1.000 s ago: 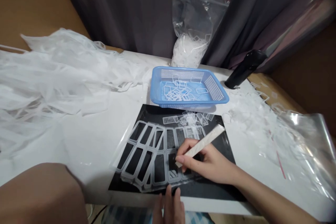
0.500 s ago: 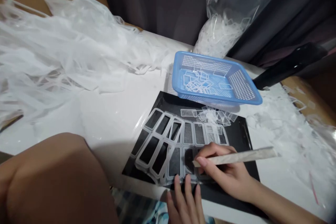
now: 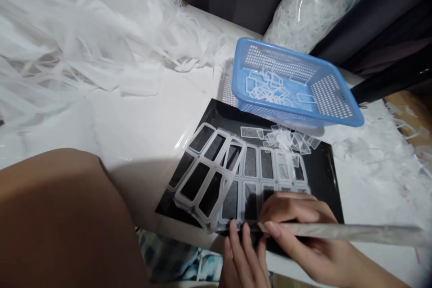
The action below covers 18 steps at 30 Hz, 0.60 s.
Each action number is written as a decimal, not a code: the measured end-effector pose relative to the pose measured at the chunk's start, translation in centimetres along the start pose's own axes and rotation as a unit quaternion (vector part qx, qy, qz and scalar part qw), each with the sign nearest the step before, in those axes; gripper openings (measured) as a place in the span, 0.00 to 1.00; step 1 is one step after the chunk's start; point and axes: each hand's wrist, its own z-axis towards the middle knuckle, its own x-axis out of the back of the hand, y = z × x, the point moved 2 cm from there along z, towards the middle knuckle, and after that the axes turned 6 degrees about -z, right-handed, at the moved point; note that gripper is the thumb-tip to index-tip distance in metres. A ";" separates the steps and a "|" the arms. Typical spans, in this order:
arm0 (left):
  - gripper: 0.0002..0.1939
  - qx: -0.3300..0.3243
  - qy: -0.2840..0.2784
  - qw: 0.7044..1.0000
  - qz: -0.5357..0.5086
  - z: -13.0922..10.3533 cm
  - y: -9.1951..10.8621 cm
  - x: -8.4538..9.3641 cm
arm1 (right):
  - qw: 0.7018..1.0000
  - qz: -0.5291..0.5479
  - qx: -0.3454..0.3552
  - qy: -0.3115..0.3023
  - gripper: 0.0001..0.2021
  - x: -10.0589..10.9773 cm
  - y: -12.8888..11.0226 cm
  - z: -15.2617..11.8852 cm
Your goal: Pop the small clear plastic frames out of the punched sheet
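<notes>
My right hand (image 3: 300, 231) pinches a long, thin, pale stick-like tool (image 3: 340, 231), its narrow tip at the near edge of a translucent plastic sheet of rectangular frames (image 3: 240, 200). The tool lies almost level, pointing left. My left hand (image 3: 245, 256) has its fingers stretched out, fingertips resting on the sheet's near edge, just left of the tool tip. More frame pieces (image 3: 199, 180) overlap at the left of the sheet. All of these lie on a black board (image 3: 320, 175). Part of the sheet is hidden under my right hand.
Small clear rectangles (image 3: 285, 138) are heaped at the board's far side. Behind stands a blue basket (image 3: 344, 121) holding thin frames. White plastic strips (image 3: 111, 31) pile up at the left, scraps (image 3: 371, 153) at the right. A clear bag (image 3: 303, 18) stands at the back. A bare knee (image 3: 60, 211) is near left.
My right hand has moved toward me, bringing the tool tip from a frame opening to the sheet's near edge. The tool now lies more level. The camera view has shifted; my left fingertips stay on the edge.
</notes>
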 end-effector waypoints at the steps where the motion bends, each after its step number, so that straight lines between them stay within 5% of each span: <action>1: 0.07 0.026 0.008 1.000 -0.002 0.4 0.5 0.0 | 1.000 0.003 0.007 -0.002 0.05 -0.1 -0.1 0.1; 2: 0.07 0.060 0.023 0.998 -0.009 0.8 1.2 -0.1 | 1.000 0.002 0.011 -0.001 0.05 -0.1 -0.1 0.2; 5: 0.10 0.377 0.112 0.919 0.006 1.4 3.0 -0.6 | 1.000 -0.003 0.014 0.009 0.04 -0.2 -0.1 0.3; 7: 0.09 0.414 0.125 0.902 -0.017 1.7 4.6 -1.2 | 1.000 -0.003 0.016 0.011 0.04 -0.2 0.0 0.3; 12: 0.12 0.416 0.125 0.900 -0.040 1.7 5.7 -1.5 | 1.000 0.003 0.024 0.001 0.04 -0.3 0.0 0.3; 16: 0.09 0.393 0.112 0.913 -0.009 1.6 3.3 -0.4 | 0.997 -0.025 0.077 -0.004 0.05 -0.4 -0.3 0.4; 17: 0.09 0.329 0.089 0.940 -0.005 1.6 2.4 -0.1 | 0.993 -0.052 0.102 -0.001 0.04 -0.5 -0.4 0.4; 18: 0.09 0.186 0.057 0.981 -0.024 1.8 1.9 0.1 | 0.988 -0.089 0.126 0.007 0.04 -0.6 -0.6 0.2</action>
